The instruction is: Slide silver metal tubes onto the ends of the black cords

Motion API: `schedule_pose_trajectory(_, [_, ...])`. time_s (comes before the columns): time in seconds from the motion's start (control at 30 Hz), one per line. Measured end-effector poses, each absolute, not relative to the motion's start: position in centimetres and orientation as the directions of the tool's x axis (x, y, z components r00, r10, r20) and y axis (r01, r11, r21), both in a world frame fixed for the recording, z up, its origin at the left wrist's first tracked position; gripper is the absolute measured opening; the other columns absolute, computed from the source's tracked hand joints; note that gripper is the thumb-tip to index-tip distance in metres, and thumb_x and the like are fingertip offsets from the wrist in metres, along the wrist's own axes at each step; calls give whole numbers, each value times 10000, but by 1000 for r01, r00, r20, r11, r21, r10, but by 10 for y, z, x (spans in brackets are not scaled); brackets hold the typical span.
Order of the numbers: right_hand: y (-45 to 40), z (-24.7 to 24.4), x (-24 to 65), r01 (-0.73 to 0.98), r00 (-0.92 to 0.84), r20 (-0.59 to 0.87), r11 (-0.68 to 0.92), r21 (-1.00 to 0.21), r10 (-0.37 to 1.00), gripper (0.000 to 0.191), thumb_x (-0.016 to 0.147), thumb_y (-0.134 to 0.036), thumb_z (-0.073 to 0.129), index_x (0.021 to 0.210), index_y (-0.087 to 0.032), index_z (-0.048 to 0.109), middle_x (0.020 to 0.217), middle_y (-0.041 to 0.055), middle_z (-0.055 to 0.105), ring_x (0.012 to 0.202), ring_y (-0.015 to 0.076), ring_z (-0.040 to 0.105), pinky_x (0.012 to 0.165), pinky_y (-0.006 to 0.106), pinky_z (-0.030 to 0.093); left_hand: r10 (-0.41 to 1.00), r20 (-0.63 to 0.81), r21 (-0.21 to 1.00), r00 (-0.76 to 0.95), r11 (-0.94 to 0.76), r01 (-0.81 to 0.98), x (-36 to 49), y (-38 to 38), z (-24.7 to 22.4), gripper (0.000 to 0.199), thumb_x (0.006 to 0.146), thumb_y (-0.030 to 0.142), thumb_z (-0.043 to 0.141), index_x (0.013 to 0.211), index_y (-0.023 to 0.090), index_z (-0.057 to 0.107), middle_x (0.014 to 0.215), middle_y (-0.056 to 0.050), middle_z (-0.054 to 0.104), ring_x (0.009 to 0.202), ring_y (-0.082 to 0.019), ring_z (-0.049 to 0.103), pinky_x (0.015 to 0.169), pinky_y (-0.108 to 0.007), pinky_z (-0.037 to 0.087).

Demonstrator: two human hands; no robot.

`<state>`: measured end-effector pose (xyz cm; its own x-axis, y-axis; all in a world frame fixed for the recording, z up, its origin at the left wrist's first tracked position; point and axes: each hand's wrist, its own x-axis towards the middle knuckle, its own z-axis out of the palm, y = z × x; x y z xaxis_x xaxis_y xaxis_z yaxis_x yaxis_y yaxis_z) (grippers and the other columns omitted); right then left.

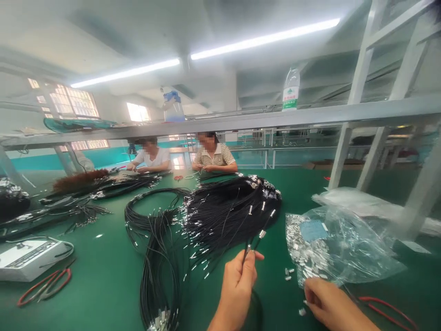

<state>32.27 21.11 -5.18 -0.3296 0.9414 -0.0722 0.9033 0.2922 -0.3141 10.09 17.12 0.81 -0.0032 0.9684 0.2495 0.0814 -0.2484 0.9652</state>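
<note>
My left hand (239, 280) is closed around thin black cables (245, 252), low in the middle of the view; silver ends stick up above the fingers. To the right, my right hand (325, 301) has its fingers pinched together at the lower edge of a clear plastic bag (361, 243) of small silver metal pieces (308, 248). What its fingertips hold, if anything, is too small to make out. A few loose silver pieces (288, 274) lie between the hands. A big heap of black cables (223, 211) with silver ends spreads beyond my left hand.
Another cable bundle (160, 257) lies left of my left hand. Red-handled pliers (48, 285) and a white box (31, 257) are at far left; a red-handled tool (389, 308) is at lower right. Two people sit across the green table (103, 262). A shelf (234, 123) spans above.
</note>
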Motion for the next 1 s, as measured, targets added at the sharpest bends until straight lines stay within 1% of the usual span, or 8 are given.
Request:
schedule_pose_trajectory(0.13, [217,-84,325,878,-359,132,382,-287,924,186,684,1,436,710,-169,507,818,83,594,744,200,562,660,268,358,963,271,960,-10,-270,70,101,173,5,558,898,625,382,890,126,631,529,58,299,508,-91,276,495,-241,222])
schedule_pose_trajectory(0.23, [221,-81,326,806,-348,210,406,-430,914,131,700,-62,431,717,-183,480,733,50,573,672,180,537,638,269,365,961,276,960,-16,-274,54,101,174,3,561,891,631,390,882,124,629,510,66,284,493,-88,261,492,-242,212])
schedule_pose_trajectory(0.33, [223,-28,325,641,-265,205,331,-692,942,58,754,-233,446,748,-195,490,639,8,525,601,165,495,585,267,368,960,279,959,-7,-278,61,101,175,2,575,886,643,385,860,123,629,500,67,275,491,-90,268,492,-242,219])
schedule_pose_trajectory(0.43, [220,55,318,394,-213,226,295,-871,951,240,779,-427,499,803,-189,522,635,2,521,570,153,478,563,274,386,962,275,959,1,-274,67,101,175,2,582,881,655,379,820,128,618,505,65,271,495,-91,264,489,-242,219])
schedule_pose_trajectory(0.53, [217,124,307,210,-212,326,369,-905,921,279,732,-436,614,789,-175,538,606,2,520,569,133,458,574,266,386,959,283,955,19,-284,82,102,174,4,584,884,652,374,832,126,622,506,64,275,492,-91,269,487,-241,219])
schedule_pose_trajectory(0.63, [217,157,293,96,-310,325,370,-924,893,249,730,-374,659,805,-165,545,619,-14,493,561,99,414,553,237,352,955,293,949,44,-297,103,102,173,5,591,896,638,361,884,114,634,495,69,273,482,-91,270,490,-243,224])
schedule_pose_trajectory(0.83, [222,165,278,201,-410,232,335,-921,882,188,686,-292,636,755,-149,536,593,-28,450,524,74,363,497,215,285,954,292,948,67,-298,111,103,168,8,567,912,608,363,899,111,637,505,68,279,489,-90,270,490,-242,226])
schedule_pose_trajectory(1.0, [223,166,279,224,-432,201,321,-920,879,183,698,-293,639,766,-152,544,612,-24,459,530,74,380,498,212,295,956,288,952,64,-293,90,103,167,9,544,917,589,372,888,114,635,509,67,285,486,-88,275,482,-242,226])
